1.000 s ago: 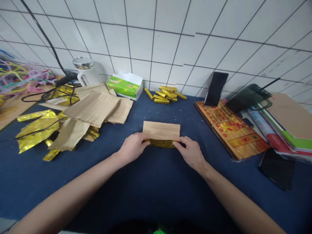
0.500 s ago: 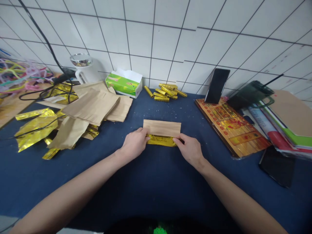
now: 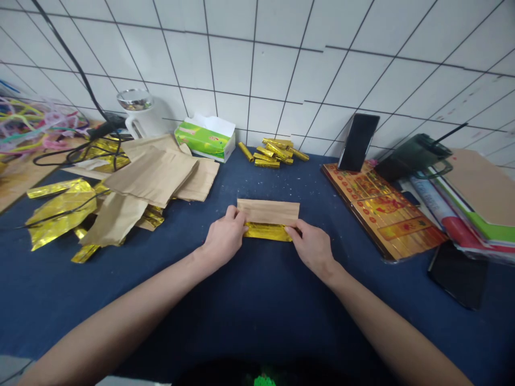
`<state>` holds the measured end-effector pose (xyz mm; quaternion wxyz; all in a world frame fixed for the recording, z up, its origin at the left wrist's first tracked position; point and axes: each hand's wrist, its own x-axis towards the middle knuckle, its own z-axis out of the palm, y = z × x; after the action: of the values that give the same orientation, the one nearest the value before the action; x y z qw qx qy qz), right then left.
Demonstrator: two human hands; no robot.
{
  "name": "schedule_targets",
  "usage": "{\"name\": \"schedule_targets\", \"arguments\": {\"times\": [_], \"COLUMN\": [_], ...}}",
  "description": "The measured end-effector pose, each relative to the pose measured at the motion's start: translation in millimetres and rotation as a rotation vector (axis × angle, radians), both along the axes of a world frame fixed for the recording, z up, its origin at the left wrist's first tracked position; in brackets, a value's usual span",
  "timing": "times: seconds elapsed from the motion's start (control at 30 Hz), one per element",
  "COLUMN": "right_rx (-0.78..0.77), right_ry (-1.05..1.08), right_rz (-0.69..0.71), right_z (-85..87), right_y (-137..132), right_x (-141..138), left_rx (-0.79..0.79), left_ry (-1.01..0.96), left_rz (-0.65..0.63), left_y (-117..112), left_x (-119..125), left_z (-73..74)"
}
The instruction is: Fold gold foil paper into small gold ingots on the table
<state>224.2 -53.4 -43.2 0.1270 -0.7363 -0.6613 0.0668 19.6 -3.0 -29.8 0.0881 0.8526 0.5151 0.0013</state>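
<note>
In front of me lies a strip of brown kraft paper (image 3: 269, 210) with gold foil (image 3: 266, 231) along its near edge. My left hand (image 3: 226, 236) pinches the left end where paper and foil meet, thumb on the foil. At the opposite end, my right hand (image 3: 311, 244) grips the foil's corner between thumb and fingers. Several short gold foil rolls (image 3: 276, 153) are heaped by the wall. Off to the left, sheets of brown paper (image 3: 153, 169) overlap crumpled gold foil pieces (image 3: 60, 214).
A tissue pack (image 3: 206, 138) and a white mug (image 3: 144, 118) stand along the tiled wall. On the right, a phone (image 3: 359, 142) leans above an orange printed box (image 3: 382, 209), beside a dark cup (image 3: 414, 155). A black cable (image 3: 80, 75) hangs at left.
The fingers of my left hand have shifted slightly, with the knuckles raised a little at the strip's left end. The right hand and the strip look almost the same.
</note>
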Motion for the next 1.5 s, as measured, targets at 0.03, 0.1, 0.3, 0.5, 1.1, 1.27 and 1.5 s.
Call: {"name": "schedule_targets", "arguments": {"times": [0.03,0.1,0.3,0.5,1.1,1.27,1.5], "right_rx": [0.004,0.015,0.043,0.077,0.077,0.045,0.091], "right_ry": [-0.01,-0.02,-0.03,-0.117,-0.129,-0.113,-0.131], "right_rz": [0.002,0.009,0.017,0.029,0.067,0.064,-0.016], "right_z": [-0.5,-1.1,-1.4,-0.6,1.5,2.0,5.9], "right_y": [0.0,-0.2,-0.8,-2.2,-2.6,-2.4,-2.8], "right_x": [0.0,-0.1,-1.1,-3.7,-4.3,-5.3,14.9], "left_rx": [0.0,0.002,0.034,0.19,0.308,0.244,0.212], "left_ry": [0.002,0.003,0.003,0.009,0.108,0.112,0.106], "left_rz": [-0.001,-0.008,-0.038,-0.042,-0.325,-0.313,-0.308], "left_y": [-0.3,-1.1,-2.5,-4.8,-44.1,-45.7,-47.1], "left_x": [0.3,0.7,1.9,2.0,8.8,7.9,7.7], "left_z": [0.2,1.0,2.9,1.6,9.0,9.9,13.6]}}
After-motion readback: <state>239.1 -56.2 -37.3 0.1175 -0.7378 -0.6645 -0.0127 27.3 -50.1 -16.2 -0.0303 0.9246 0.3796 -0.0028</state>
